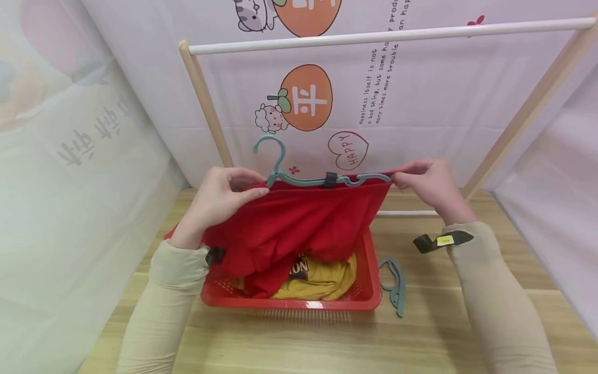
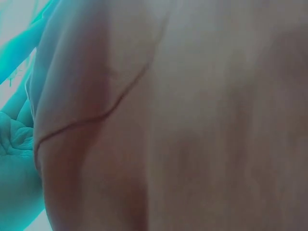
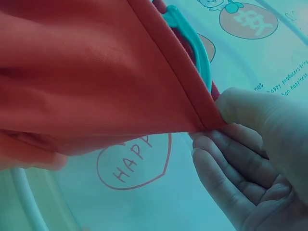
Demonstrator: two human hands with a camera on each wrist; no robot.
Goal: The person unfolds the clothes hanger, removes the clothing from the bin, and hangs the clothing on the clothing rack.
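Head: my left hand (image 1: 226, 195) and right hand (image 1: 427, 184) pinch the red garment (image 1: 303, 218) over the basket (image 1: 289, 305), hanger (image 1: 303, 182) inside its opening; left wrist: too blurred to tell; right wrist: loosening my corner pinch could let the hanger slip.

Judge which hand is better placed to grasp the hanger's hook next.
Left, most likely. The left hand pinches the red cloth close beside the hook, while the right hand pinches it at the far end of the hanger.
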